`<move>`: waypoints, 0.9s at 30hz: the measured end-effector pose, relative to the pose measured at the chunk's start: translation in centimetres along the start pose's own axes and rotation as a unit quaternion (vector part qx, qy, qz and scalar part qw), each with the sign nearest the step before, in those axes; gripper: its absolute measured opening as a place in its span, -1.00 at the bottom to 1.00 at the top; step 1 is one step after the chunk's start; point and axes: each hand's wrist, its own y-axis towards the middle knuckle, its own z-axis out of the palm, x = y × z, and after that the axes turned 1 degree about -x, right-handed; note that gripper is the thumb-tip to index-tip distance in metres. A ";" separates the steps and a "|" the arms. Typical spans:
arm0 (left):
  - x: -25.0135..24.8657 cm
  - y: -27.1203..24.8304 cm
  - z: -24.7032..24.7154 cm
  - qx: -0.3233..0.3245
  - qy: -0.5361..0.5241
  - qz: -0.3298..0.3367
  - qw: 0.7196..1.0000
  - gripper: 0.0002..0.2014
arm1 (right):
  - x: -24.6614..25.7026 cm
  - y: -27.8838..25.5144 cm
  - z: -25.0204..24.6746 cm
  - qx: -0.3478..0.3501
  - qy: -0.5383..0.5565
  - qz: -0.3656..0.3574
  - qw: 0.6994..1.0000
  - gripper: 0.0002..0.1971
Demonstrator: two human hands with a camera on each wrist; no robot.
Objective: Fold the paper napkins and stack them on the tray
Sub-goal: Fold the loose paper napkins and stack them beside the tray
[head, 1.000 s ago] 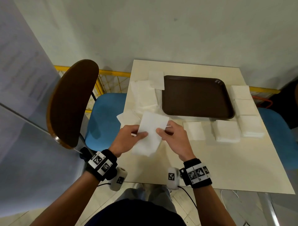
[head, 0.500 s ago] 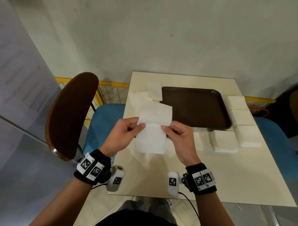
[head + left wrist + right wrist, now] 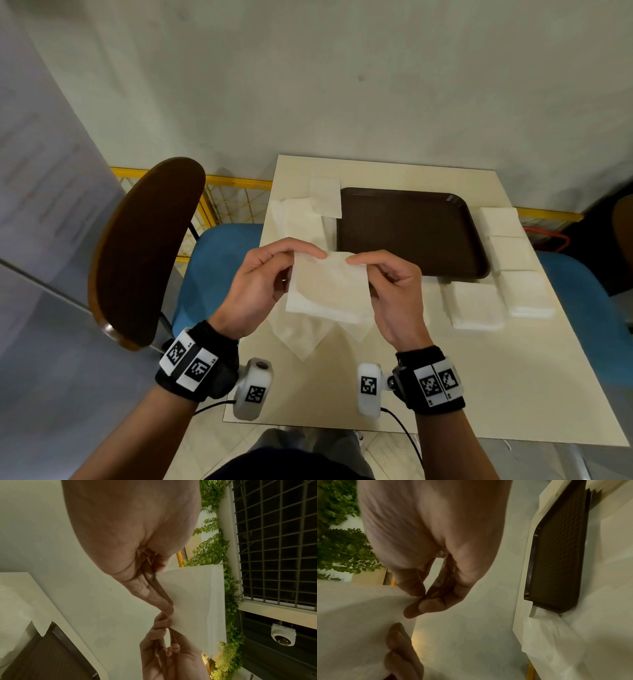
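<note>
The left hand and right hand each pinch a top corner of one white napkin, holding it up between them above the table. Beyond it lies the brown tray, flanked by folded napkin stacks.

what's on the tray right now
Nothing lies inside the brown tray. One napkin overlaps its left rim. The held napkin and the right hand cover a little of its near left corner.
</note>
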 end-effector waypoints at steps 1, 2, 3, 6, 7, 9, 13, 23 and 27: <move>0.0 0.0 0.1 -0.006 0.000 0.002 1.000 -0.54 | 0.3 0.0 0.1 -0.004 -0.002 -0.001 1.000 -0.58; 0.1 0.1 0.1 -0.011 -0.002 0.003 1.000 -0.55 | 0.6 0.0 0.2 -0.007 -0.005 -0.005 1.000 -0.60; 0.1 0.1 0.1 -0.014 -0.001 -0.002 1.000 -0.58 | 0.8 -0.1 0.2 -0.008 -0.009 -0.010 1.000 -0.61; 0.4 0.3 0.3 -0.027 0.037 -0.011 0.999 -0.61 | 1.0 -0.3 -0.2 -0.006 -0.083 -0.040 0.996 -0.64; 0.6 0.4 0.2 -0.030 0.068 0.001 0.997 -0.66 | 0.9 -0.4 -0.3 -0.005 -0.123 -0.051 0.991 -0.68; 1.1 0.5 0.3 -0.027 0.146 0.046 0.988 -0.87 | 0.9 -0.6 -0.4 -0.005 -0.178 -0.072 0.981 -0.81; 2.4 0.9 0.2 -0.015 0.208 0.069 0.976 -0.74 | 0.3 -0.9 -0.2 -0.019 -0.223 -0.096 0.970 -0.87; 4.1 2.5 1.4 0.043 0.362 0.134 0.922 -0.82 | -0.1 0.5 -0.5 0.055 -0.323 -0.035 0.944 -0.86; 5.6 3.0 2.0 0.058 0.371 0.099 0.922 -0.79 | -1.0 0.5 -1.4 0.107 -0.368 -0.060 0.922 -0.78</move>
